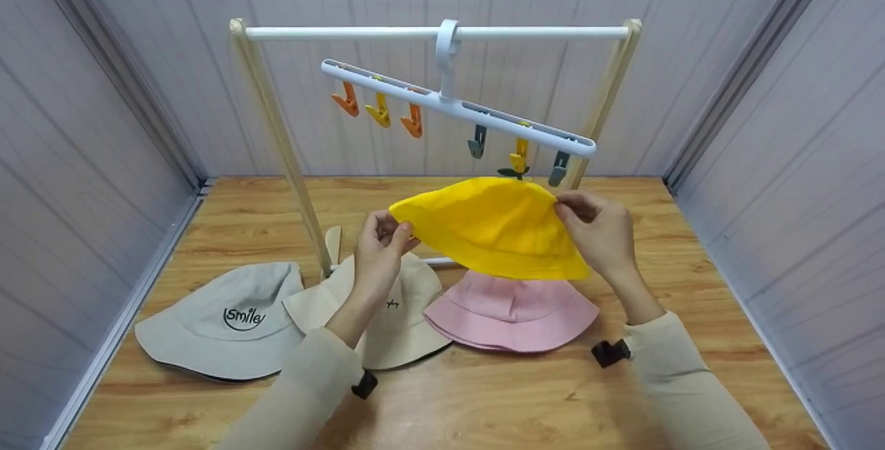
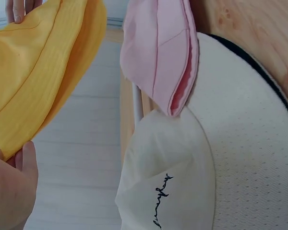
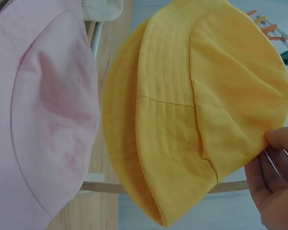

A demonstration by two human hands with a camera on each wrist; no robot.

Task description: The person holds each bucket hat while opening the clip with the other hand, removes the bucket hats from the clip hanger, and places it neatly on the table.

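A yellow bucket hat [image 1: 494, 229], folded flat with its brim downward, is held up between both hands. My left hand [image 1: 379, 253] pinches the brim's left end between thumb and fingers. On the other side my right hand [image 1: 607, 236] pinches the crown's edge, as the right wrist view also shows. A dark green leaf tip [image 1: 511, 173] on top of the hat meets the lower end of a yellow clip [image 1: 519, 156]. That clip hangs from a white clip hanger [image 1: 446, 103], which slopes down to the right.
The hanger hooks over the white rail [image 1: 346, 33] of a wooden-legged rack. Other orange, yellow and grey-green clips [image 1: 477, 142] hang along it. On the wooden table lie a grey "smile" hat [image 1: 200, 312], a cream hat [image 1: 415, 298] and a pink hat [image 1: 511, 319].
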